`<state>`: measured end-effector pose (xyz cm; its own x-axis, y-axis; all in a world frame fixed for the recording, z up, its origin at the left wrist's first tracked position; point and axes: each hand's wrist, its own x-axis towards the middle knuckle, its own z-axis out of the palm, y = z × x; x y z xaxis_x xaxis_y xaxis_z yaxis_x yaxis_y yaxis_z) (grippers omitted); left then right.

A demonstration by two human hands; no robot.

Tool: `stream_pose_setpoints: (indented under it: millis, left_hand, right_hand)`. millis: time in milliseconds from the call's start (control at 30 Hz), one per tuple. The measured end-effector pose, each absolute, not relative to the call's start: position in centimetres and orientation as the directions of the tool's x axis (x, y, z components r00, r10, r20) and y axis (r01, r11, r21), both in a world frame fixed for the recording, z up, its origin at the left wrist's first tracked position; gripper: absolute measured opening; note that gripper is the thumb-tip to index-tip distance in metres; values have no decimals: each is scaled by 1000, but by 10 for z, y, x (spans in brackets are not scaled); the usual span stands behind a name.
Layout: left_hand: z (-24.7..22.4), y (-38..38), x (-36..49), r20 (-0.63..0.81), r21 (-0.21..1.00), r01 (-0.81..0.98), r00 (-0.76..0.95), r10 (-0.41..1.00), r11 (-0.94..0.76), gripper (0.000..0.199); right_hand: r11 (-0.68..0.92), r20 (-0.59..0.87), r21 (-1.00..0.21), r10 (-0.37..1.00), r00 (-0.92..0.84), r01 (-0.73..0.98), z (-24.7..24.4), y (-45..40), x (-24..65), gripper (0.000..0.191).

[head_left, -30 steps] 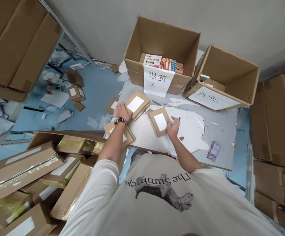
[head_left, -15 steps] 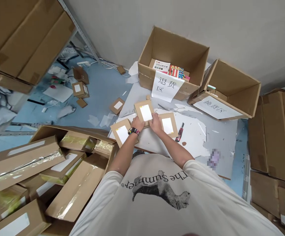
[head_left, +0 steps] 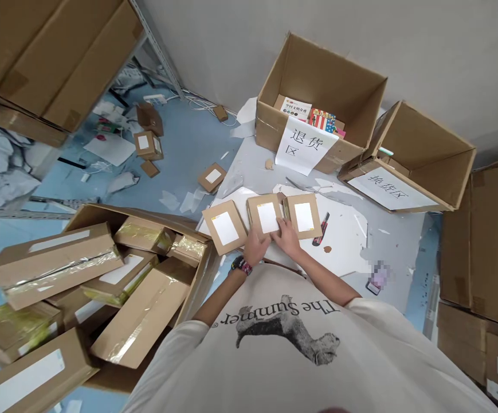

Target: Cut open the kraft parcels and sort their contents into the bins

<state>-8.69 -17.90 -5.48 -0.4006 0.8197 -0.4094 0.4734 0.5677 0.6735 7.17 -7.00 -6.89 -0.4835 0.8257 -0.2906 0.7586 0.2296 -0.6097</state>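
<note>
Head view: L hand (head_left: pixel 256 248), R hand (head_left: pixel 286 238) touching mid kraft box (head_left: pixel 266 218) near edge; grip unclear.

warehouse stockroom: metal shelving (head_left: pixel 156 49), stacked cardboard cartons (head_left: pixel 491 241), small kraft mailers (head_left: pixel 225 228)

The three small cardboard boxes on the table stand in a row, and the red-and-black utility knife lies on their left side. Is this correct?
No: the red-and-black utility knife lies on the right side of the three small cardboard boxes, not the left, as the head view shows. They do stand in a row on the table.
</note>
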Motion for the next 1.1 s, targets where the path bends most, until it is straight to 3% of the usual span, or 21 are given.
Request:
stream_pose_setpoints:
  millis: [133, 233, 300, 367, 467, 733, 833, 933, 1100]
  left_hand:
    - [-50, -215, -113, -255, 682, 521, -488, 835, 513, 98]
    - [-57, -234, -153, -225, 581, 463, -699, 678, 670, 108]
    - [-64, -242, -177, -303, 548, 301, -798, 520, 781, 110]
    - [-71, -246, -193, -455, 576, 137, -766, 455, 806, 101]
    - [-78, -242, -205, -545, 628, 64, -676, 496, 776, 90]
    - [-100, -220, -229, -465, 671, 206, -632, 620, 713, 97]
    - [-113, -224, -235, -458, 714, 173, -617, 640, 678, 98]
    - [-123, -232, -236, -434, 774, 133, -600, 671, 620, 95]
    - [-132, -240, -246, -369, 799, 170, -619, 693, 576, 92]
  right_hand:
    - [342, -289, -606, 746, -600, 718, -59, -90, 62, 67]
    - [500, -305, -609, 570, -763, 616, -51, -100, 24, 71]
    - [603, -304, -586, 456, -837, 542, -50, -107, -4, 88]
    - [660, -320, -547, 403, -857, 515, -53, -114, -28, 109]
    - [643, -358, -496, 462, -812, 584, -64, -122, -54, 119]
    - [468, -298, -486, 705, -644, 738, -74, -108, -31, 96]
    - [400, -337, -411, 768, -544, 819, -77, -101, 22, 118]
    - [389, -434, -399, 718, -545, 830, -84, -97, 65, 139]
    - [444, -339, -466, 710, -618, 765, -94, -83, 61, 115]
